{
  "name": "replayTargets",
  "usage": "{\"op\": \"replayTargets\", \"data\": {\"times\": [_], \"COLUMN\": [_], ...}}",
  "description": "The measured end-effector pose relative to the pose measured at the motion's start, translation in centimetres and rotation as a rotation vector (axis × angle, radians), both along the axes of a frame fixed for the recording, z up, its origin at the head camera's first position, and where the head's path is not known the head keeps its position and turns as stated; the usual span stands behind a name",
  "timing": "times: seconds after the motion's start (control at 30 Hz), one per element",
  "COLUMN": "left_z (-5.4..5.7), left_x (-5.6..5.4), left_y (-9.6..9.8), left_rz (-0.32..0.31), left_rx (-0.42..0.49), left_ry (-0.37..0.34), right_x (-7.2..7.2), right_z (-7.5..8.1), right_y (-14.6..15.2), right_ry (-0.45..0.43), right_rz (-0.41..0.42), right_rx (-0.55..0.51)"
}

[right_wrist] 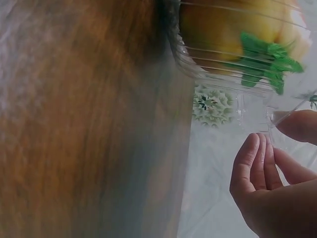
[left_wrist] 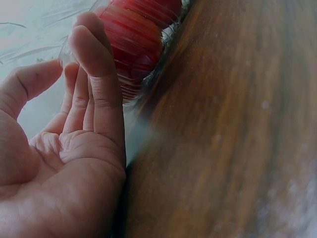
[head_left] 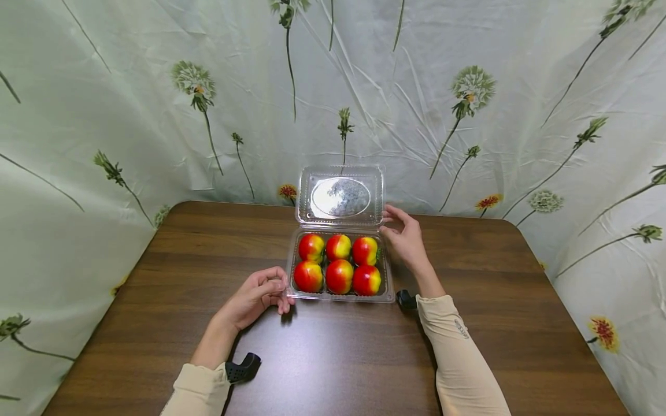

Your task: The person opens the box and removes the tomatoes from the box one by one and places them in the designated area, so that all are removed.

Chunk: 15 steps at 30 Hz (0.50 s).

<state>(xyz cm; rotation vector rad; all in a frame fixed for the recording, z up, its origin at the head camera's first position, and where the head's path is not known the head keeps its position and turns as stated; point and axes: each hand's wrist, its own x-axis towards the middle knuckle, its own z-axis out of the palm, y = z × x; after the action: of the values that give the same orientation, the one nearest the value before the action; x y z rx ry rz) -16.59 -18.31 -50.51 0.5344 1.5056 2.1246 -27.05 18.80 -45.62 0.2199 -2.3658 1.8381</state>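
Observation:
A clear plastic clamshell container [head_left: 340, 299] sits on the table with its lid [head_left: 340, 216] raised at the back. Several round red-and-yellow fruits [head_left: 339, 276] lie inside in two rows; one has a green leafy top [right_wrist: 267, 59] in the right wrist view. My left hand [head_left: 262, 292] pinches the container's front left corner between thumb and fingers. The left wrist view shows its clear rim at the thumb tip, with red fruit [left_wrist: 131, 39] behind. At the back right, near the hinge, my right hand [head_left: 408, 240] pinches the clear plastic edge of the lid.
The brown wooden table [head_left: 333, 358] has rounded back corners. A pale curtain [head_left: 406, 127] printed with dandelions hangs right behind its far edge and along both sides. Black wrist devices [head_left: 243, 368] sit at both sleeve cuffs.

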Motion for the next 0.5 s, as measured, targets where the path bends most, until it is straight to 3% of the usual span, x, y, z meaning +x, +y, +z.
{"op": "replayTargets", "data": {"times": [0.5], "left_z": [-0.06], "left_x": [-0.02], "left_y": [0.06], "left_rz": [-0.012], "left_rx": [0.024], "left_ry": [0.009], "right_x": [0.14], "right_z": [-0.51], "right_y": [-0.22], "right_ry": [-0.044], "right_rz": [-0.024], "right_rx": [-0.033]}}
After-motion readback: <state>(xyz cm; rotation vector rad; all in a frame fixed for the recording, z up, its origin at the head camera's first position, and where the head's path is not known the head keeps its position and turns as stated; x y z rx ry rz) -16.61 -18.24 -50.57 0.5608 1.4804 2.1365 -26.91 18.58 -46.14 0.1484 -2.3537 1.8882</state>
